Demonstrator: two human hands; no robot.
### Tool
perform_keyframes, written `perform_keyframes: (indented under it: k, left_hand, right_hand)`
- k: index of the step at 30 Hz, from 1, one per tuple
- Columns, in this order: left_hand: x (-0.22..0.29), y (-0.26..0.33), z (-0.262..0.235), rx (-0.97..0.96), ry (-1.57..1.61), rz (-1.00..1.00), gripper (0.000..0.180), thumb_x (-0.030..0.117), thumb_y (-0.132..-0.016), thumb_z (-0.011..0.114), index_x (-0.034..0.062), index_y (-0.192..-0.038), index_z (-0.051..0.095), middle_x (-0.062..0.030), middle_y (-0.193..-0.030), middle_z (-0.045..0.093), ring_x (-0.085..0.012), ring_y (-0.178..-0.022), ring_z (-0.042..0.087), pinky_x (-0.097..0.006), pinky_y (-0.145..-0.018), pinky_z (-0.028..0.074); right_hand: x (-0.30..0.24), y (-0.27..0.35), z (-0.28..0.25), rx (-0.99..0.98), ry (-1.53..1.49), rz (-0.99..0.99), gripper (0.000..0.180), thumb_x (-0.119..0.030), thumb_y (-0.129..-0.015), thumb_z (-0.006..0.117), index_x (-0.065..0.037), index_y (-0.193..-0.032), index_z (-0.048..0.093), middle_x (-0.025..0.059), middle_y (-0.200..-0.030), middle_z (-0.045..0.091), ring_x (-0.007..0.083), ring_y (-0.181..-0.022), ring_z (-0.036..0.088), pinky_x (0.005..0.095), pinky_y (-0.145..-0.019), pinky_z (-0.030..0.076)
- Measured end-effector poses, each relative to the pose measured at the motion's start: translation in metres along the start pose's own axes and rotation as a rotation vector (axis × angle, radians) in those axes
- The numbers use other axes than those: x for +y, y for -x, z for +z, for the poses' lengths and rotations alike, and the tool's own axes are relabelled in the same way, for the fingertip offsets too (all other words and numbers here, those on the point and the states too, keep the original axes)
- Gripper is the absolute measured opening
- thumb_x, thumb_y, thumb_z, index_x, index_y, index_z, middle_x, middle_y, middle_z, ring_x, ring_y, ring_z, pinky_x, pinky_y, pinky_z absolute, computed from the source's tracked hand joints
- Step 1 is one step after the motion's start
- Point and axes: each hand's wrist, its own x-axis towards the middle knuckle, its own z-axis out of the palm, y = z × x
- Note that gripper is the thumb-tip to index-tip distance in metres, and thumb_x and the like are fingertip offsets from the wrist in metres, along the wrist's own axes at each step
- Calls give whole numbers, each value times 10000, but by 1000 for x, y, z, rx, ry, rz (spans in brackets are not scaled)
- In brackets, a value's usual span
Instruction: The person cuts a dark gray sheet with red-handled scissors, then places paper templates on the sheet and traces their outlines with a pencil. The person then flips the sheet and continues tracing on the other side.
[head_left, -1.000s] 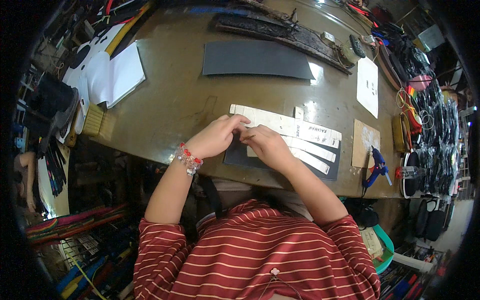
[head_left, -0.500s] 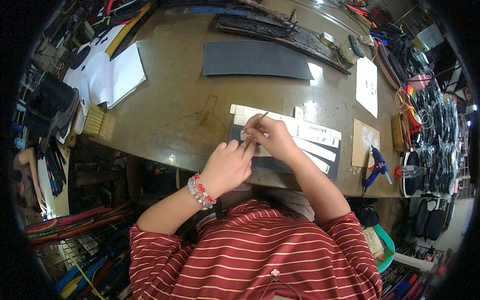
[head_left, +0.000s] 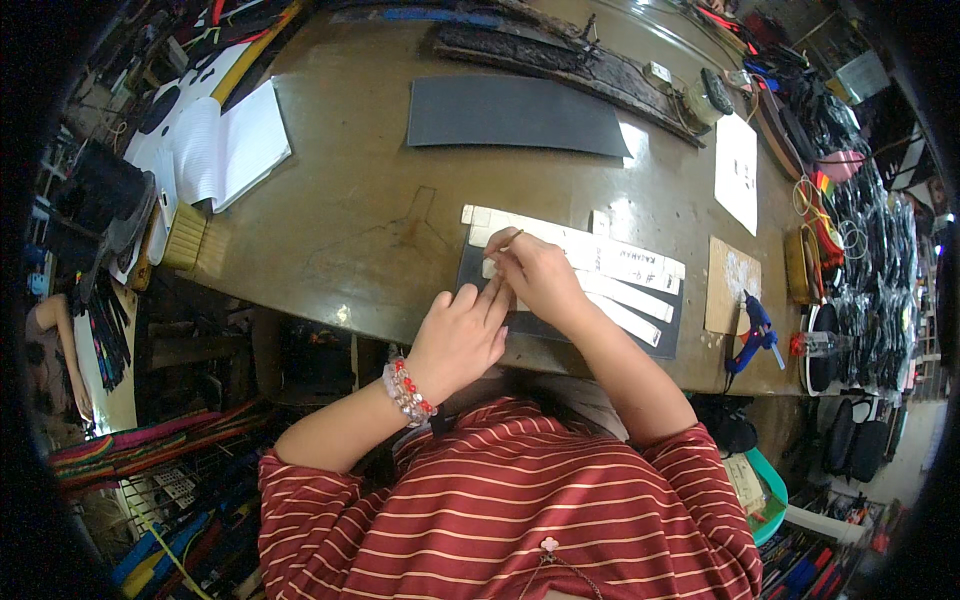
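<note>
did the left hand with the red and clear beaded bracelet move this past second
Yes, the left hand moved rightward and toward the glossy brown table's near edge.

Head view: left one of two side-by-side fisheyes worn on the head, looking steeply down and forward, past the striped shirt (head_left: 510,500) filling the lower middle, onto the table (head_left: 350,180). Close range, about arm's reach to the left hand (head_left: 460,335) and right hand (head_left: 540,285) near frame centre, with the table's far side up by the top edge. Very wide coverage, taking in the notebook (head_left: 250,145) at left and glue gun (head_left: 752,330) at right, table's near edge bowed, corners dark.
</note>
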Motion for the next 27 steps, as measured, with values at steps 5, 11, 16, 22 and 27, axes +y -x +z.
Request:
perform_keyframes:
  k: [5, 11, 16, 22, 27]
  left_hand:
    - [1, -1, 2, 25, 18, 5, 454, 258, -818, 564, -2, -1187, 521, -118, -1214, 551, -238, -1012, 499, -366, -868, 415]
    - [-1, -7, 9, 76, 69, 60, 424, 211, -824, 548, -58, -1150, 514, -212, -1173, 543, -327, -1122, 496, -428, -1009, 373]
    - [-3, -17, 9, 30, 50, 63, 370, 157, -814, 540, -62, -1112, 522, -207, -1106, 570, -316, -1061, 539, -397, -953, 427]
    - [3, -31, 3, -70, -57, 66, 390, 117, -793, 536, -65, -1138, 517, -135, -967, 586, -261, -948, 576, -346, -833, 498]
    - [7, -43, -1, -153, -98, -9, 473, 62, -797, 510, -93, -1240, 450, -128, -915, 575, -236, -877, 587, -310, -730, 532]
  right_hand:
    - [-1, -4, 1, 49, -104, 103, 103, -27, -818, 573, -14, -918, 591, 121, -814, 644, 270, -724, 647, 331, -655, 511]
    - [4, -3, 4, 101, 88, -141, 75, -44, -819, 578, -23, -890, 587, 134, -826, 633, 317, -767, 628, 361, -679, 507]
    - [17, 9, -14, 78, 195, -160, 56, -39, -822, 575, -27, -876, 581, 118, -872, 627, 312, -821, 617, 371, -706, 493]
    - [35, 34, -40, 135, 182, -69, 70, -28, -818, 581, -24, -887, 589, 107, -876, 631, 301, -828, 616, 365, -732, 493]
    - [43, 44, -51, 167, 206, -73, 71, -89, -840, 556, -50, -899, 564, 128, -814, 629, 312, -808, 612, 389, -721, 490]
